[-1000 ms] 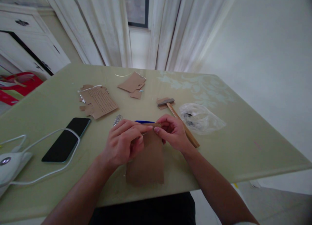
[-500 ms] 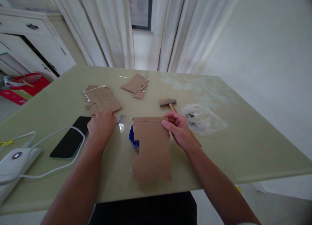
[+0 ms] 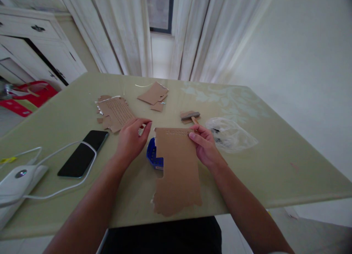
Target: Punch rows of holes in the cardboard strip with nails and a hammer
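My right hand (image 3: 205,145) pinches the top right corner of a torn piece of cardboard (image 3: 178,166), thumb on the near face. A row of small holes runs along the cardboard's top edge, and its left side has a notch cut out. Behind that notch shows a blue plastic basket (image 3: 153,153) with holes, mostly hidden. My left hand (image 3: 134,136) hovers just left of the cardboard, thumb and forefinger tips drawn close together. Whatever may be between them is too small to make out.
Another cardboard piece (image 3: 117,112) with rows of holes lies at the back left, and cardboard scraps (image 3: 154,94) lie farther back. A hammer (image 3: 192,116) rests behind my right hand, beside a clear plastic bag (image 3: 232,134). Left are a phone (image 3: 84,155), a white cable and a power strip (image 3: 24,180).
My left hand has moved right, from beside the small metal pins toward the cardboard's top left corner. The cardboard in my right hand has shifted slightly right.
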`<state>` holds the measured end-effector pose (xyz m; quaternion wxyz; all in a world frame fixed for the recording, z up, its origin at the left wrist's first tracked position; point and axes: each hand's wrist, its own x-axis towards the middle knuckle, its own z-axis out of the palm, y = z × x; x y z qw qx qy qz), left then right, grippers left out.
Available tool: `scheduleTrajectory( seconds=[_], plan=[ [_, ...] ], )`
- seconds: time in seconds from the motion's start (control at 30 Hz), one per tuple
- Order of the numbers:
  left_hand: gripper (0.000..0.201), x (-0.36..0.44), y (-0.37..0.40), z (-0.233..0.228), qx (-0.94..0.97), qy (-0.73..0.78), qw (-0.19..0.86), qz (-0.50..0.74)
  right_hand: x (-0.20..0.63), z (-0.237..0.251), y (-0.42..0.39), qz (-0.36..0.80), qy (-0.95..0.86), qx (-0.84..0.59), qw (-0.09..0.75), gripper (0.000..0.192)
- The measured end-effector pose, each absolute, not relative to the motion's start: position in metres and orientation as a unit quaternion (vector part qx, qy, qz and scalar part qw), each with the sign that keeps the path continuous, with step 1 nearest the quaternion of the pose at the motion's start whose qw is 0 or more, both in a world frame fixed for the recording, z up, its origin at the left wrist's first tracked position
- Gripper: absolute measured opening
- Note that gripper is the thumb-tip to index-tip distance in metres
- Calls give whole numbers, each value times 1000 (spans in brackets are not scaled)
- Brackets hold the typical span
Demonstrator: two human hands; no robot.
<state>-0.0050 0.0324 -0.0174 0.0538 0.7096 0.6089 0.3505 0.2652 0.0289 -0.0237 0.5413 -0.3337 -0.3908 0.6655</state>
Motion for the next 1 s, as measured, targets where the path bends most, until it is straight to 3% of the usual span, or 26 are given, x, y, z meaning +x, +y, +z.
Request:
scheduleTrajectory(
  seconds=[0.1, 0.2, 0.57, 0.77, 1.0],
  plan=[
    [26, 10, 20, -9, 779, 416, 119, 454, 268, -21, 26, 698, -399, -297, 515, 38],
    [26, 19, 8, -6, 817, 335, 146, 446, 268, -18, 22, 721, -415, -266, 486, 33],
    [28, 25, 6, -9, 827, 310, 179, 434, 266, -19, 18, 727, -441, -249, 463, 30],
    [15, 27, 2, -5, 822, 308, 157, 452, 265, -19, 20, 717, -449, -255, 469, 30],
    [22, 29, -1, -12, 813, 306, 170, 465, 266, -19, 21, 699, -517, -264, 418, 26]
  ],
)
